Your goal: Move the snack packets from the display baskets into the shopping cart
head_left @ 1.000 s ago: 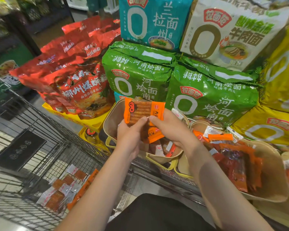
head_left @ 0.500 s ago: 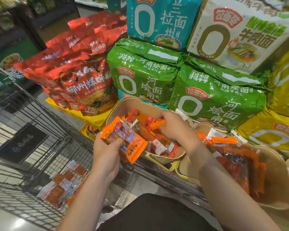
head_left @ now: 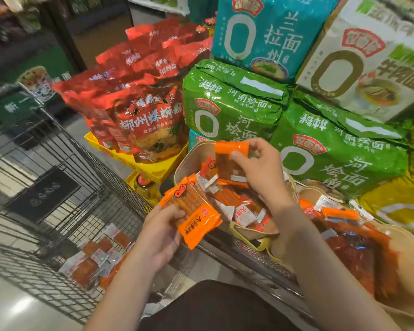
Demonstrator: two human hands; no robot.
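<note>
While packets wait in both baskets:
Cart [head_left: 65, 177]: several packets [head_left: 93, 259] dropped in.
Left hand [head_left: 160, 235]: clamped on orange packet [head_left: 194, 211] (beside cart).
Right hand [head_left: 261, 173]: pinching another packet [head_left: 230, 154] above near basket [head_left: 249, 232].
Left: most.

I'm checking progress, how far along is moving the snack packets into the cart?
Partly done. A small pile of packets already lies in the shopping cart. In hand: the left hand holds an orange packet, and the right hand pinches another packet above the near basket. Left: many packets remain in that basket and in the right basket.
</note>
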